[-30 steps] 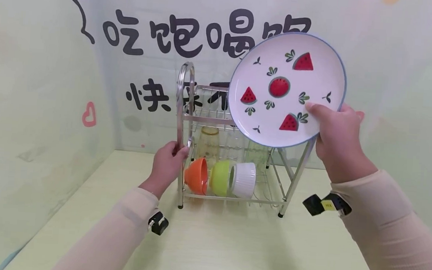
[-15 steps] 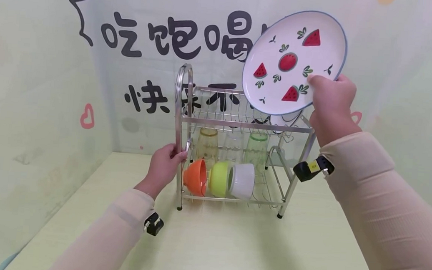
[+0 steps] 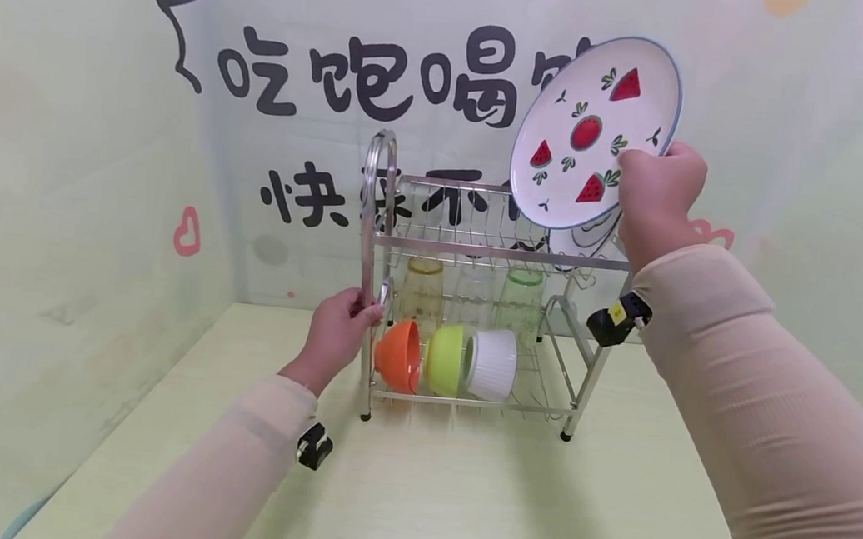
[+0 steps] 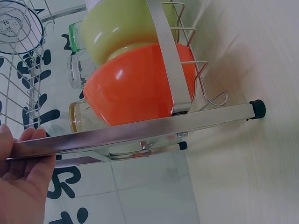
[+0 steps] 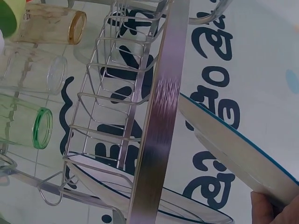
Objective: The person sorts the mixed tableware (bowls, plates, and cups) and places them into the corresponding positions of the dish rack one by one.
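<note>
My right hand pinches the right edge of a white plate, thumb on its face. Blue-rimmed and printed with watermelons, this plate is held tilted above the right part of the dish rack's upper tier. In the right wrist view, its lower edge appears close to the rack's bar; whether they touch I cannot tell. A second plate stands in the upper tier's wires at the right, partly hidden in the head view. My left hand grips the rack's left front post.
On the lower tier, an orange bowl, a lime-green bowl and a white ribbed bowl lie sideways. Behind them stand amber, colourless and green glasses. A wall with lettering rises behind the table.
The held plate has gone up and slightly right, turning more edge-on. The second plate behind it has come into view. My left hand stays on the post.
</note>
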Demonstrator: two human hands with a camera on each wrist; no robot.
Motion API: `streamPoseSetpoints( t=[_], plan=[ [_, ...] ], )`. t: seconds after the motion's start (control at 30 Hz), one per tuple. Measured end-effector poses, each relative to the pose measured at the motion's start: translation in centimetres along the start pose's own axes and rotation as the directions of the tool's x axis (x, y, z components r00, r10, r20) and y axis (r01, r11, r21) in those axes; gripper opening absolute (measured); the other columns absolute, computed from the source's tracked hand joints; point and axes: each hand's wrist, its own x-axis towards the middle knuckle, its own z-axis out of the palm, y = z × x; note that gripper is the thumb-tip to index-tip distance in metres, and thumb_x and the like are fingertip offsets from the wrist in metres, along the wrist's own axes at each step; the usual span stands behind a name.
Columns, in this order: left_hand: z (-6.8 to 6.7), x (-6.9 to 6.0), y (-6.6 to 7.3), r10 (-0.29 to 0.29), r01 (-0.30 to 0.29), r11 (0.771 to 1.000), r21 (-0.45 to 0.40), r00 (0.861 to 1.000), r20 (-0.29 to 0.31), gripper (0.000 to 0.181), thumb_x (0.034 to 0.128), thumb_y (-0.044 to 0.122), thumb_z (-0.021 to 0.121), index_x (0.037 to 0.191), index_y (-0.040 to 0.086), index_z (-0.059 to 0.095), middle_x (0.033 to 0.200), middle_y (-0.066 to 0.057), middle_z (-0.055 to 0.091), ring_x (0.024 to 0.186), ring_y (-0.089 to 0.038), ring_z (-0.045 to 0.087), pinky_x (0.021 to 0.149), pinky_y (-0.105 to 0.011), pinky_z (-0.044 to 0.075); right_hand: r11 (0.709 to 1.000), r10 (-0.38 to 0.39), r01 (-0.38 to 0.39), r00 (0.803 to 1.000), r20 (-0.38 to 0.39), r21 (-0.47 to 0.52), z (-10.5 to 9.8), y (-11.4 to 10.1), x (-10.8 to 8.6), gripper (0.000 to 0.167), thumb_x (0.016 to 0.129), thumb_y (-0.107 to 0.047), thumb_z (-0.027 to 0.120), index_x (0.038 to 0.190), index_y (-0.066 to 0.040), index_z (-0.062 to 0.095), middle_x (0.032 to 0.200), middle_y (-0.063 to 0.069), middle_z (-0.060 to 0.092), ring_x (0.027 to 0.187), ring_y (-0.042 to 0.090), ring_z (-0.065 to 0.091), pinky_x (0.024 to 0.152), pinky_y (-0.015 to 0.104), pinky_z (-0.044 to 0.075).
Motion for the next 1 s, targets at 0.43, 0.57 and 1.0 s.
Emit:
streamPoseSetpoints(
  t=[0.43,0.57,1.0],
  plan=[
    [-0.2,0.0,-0.1,0.022,-0.023,0.999,0.031,1.0,0.013,0.023,0.0964,0.016,0.059,0.11,-0.002,0.06,0.103,-0.017,0.066,0.094,-0.029,0.06,0.088,-0.043,0.051,0.965,-0.089,0.086,0.996,-0.001,-0.246,1.0,0.7,0.9,0.031,0.096,-0.017,0.045,0.125,-0.015,0.052,0.119,0.004,0.057,0.102,0.022,0.063,0.089,0.037,0.053],
    [-0.2,0.1,-0.2,0.034,-0.034,0.999,0.032,0.999,0.011,0.022,0.0959,0.015,0.06,0.109,-0.003,0.061,0.101,-0.017,0.067,0.092,-0.029,0.059,0.086,-0.043,0.051,0.944,-0.119,0.114,0.993,0.002,-0.311,1.2,1.1,1.0,0.032,0.096,-0.018,0.043,0.127,-0.013,0.051,0.121,0.007,0.057,0.103,0.024,0.064,0.088,0.037,0.053],
    [-0.3,0.2,-0.2,0.013,-0.014,1.0,0.018,1.0,0.026,0.018,0.0951,0.016,0.062,0.101,-0.001,0.062,0.1,-0.016,0.067,0.095,-0.033,0.06,0.086,-0.042,0.05,0.86,-0.202,0.207,0.978,0.061,-0.467,2.2,2.2,1.2,0.034,0.093,-0.012,0.04,0.125,-0.007,0.051,0.124,0.012,0.061,0.1,0.024,0.066,0.08,0.036,0.057]
  ],
)
